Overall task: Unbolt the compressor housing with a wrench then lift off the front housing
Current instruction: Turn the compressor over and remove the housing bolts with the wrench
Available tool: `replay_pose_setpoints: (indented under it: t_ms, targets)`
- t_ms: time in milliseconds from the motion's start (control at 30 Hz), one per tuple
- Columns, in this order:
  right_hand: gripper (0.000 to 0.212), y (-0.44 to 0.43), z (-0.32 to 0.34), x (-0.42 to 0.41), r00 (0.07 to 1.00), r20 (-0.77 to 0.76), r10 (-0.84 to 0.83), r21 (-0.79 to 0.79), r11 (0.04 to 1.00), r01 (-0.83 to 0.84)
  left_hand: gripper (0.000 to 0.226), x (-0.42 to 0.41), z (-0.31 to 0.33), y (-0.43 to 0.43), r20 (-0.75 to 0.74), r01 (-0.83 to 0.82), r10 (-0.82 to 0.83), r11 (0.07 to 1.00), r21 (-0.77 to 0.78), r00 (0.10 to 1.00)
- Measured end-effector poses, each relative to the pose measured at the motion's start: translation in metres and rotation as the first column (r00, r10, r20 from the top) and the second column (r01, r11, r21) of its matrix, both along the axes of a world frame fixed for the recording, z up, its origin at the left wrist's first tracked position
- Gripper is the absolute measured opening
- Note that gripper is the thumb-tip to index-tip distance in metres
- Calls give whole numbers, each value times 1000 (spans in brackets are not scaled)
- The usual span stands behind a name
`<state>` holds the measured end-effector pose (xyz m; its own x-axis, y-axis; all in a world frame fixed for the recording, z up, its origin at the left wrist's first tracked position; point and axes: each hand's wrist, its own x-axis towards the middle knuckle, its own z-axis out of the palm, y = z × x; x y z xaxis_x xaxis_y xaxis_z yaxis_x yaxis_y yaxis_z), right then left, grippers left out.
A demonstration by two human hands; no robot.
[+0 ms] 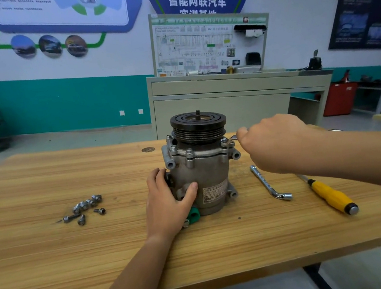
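Note:
A grey metal compressor point(208, 166) stands upright on the wooden table point(102, 254), its black pulley point(198, 122) on top. Bolts ring the front housing flange point(190, 153) under the pulley. My left hand point(168, 201) grips the compressor body low on its left side, thumb across the front. My right hand point(272, 142) grips a small bent wrench point(230, 140) whose end sits on a bolt at the flange's right side. Most of the wrench handle is hidden inside my fist.
Several loose bolts point(84, 208) lie on the table left of the compressor. An L-shaped socket wrench point(270, 185) and a yellow-handled screwdriver point(331, 195) lie to its right. A green cap point(192, 215) sits at the compressor's base. A training cabinet point(227, 100) stands behind the table.

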<state>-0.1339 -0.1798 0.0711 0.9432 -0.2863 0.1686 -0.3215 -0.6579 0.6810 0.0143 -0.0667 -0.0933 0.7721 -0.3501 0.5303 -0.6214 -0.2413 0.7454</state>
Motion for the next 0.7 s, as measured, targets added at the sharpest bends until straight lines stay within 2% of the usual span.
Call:
replay_pose_setpoints:
  t_ms: [200,300,400,533,700]
  targets:
    - [21,-4,11,4,998,-66,7,5,1000,-7,91,-1,1,1,-1,-4,4,1000,2,1000]
    - [19,-7,9,3,998,-60,6,48,999,-3,90,0,1,1,-4,-8,8,1000,7,1000]
    - [16,-8,4,-1,998,-49,47,22,999,-46,90,0,1,2,-9,-3,3,1000,16,1000]
    - [22,-19,6,-1,994,-90,62,73,996,-56,91,-1,2,2,-15,4,-4,1000,20,1000]
    - [20,-38,10,10,981,-186,50,-105,992,-71,92,-1,2,2,-20,0,0,1000,19,1000]
